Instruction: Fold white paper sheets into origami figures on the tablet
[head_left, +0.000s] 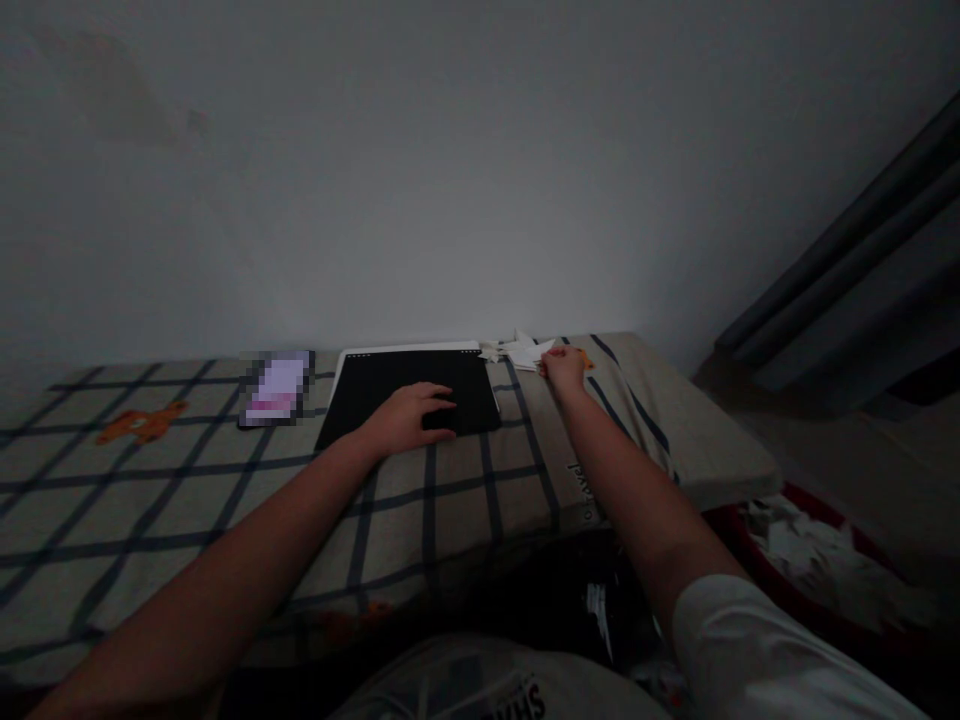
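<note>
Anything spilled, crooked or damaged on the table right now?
Nothing spilled. The black pad under the left hand lies slightly askew. White paper scraps sit loosely piled by the right hand near the wall.

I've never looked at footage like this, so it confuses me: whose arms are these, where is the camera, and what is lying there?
There is one picture, from a camera worn on a person's head, looking forward and down, so both arms are that person's own. The left hand rests flat on a black pad with a white edge. The right hand reaches to white paper scraps by the wall. Everything lies on a checked cloth. A blurred-out item lies left of the pad. A red bin of paper stands lower right.
</note>
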